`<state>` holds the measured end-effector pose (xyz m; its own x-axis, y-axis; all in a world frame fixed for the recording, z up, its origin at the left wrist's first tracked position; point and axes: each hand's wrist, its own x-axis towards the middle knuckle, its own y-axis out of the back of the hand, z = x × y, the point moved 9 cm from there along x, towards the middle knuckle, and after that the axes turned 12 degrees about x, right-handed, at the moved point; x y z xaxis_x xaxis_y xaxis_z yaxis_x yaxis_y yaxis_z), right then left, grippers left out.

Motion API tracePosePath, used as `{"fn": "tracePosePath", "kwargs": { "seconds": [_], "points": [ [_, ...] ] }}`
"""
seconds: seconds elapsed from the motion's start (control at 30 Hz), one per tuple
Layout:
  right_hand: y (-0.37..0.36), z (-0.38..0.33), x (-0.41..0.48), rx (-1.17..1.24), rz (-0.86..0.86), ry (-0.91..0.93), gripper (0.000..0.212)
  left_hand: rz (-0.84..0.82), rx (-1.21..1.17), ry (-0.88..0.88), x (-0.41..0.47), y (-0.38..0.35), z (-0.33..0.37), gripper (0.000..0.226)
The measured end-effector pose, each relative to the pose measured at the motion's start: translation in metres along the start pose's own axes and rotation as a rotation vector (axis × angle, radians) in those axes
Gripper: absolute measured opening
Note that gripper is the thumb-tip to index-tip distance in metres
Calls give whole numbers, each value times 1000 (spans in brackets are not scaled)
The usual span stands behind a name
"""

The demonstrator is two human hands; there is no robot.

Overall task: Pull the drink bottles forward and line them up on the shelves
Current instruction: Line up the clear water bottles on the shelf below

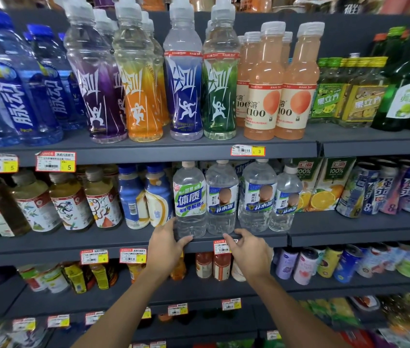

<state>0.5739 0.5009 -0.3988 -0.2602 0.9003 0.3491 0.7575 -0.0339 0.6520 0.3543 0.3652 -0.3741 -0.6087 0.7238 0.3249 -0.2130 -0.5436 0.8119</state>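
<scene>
Watching the head cam feed here. My left hand [165, 244] is wrapped round the base of the 体质 bottle [189, 197], thumb across the front and fingers on its left side. That bottle stands upright at the front edge of the shelf [123, 237]. Its green label also reads 等渗电解质水.

My right hand [250, 251] is just right of and below that bottle, at the shelf lip, with fingers loosely curled and nothing in them. It half covers a price tag [221, 247], so I can't read that one.

Right of the 体质 bottle, touching it, are three clear 补水啦 bottles [221, 197] with blue labels. The picture on each label is blurred. Further right are 汇源 cartons [329, 184] marked 100%, then cans [384, 194] too smeared to read apart from an 8.

Left of it are two blue and white bottles, then tea bottles [68, 204] with painted labels whose text I can't make out.

Above it is a row of 尖叫 bottles [186, 96] in purple, orange, blue and green. There are 脉动 bottles [18, 101] at the far left and C100 bottles [261, 96] to the right. Yellow tag corners show 5, 5 and 3.

Below it, everything's soft and partly hidden behind my arms. The tags there show 6 and 6.
</scene>
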Motion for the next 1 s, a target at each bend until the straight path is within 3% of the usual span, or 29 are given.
{"fn": "tracePosePath", "kwargs": {
  "seconds": [0.13,0.27,0.73,1.0],
  "points": [
    [1,0,7,-84,-21,51,55,9,192,-93,6,1,6,59],
    [-1,-3,8,-170,-34,116,57,-20,450,-165,11,-3,8,66],
    [-3,-1,13,-241,-52,146,68,-80,252,-91,15,-10,2,61],
    [-4,-8,15,-274,-80,190,59,-81,237,-94,17,-12,-1,59]
  ]
}}
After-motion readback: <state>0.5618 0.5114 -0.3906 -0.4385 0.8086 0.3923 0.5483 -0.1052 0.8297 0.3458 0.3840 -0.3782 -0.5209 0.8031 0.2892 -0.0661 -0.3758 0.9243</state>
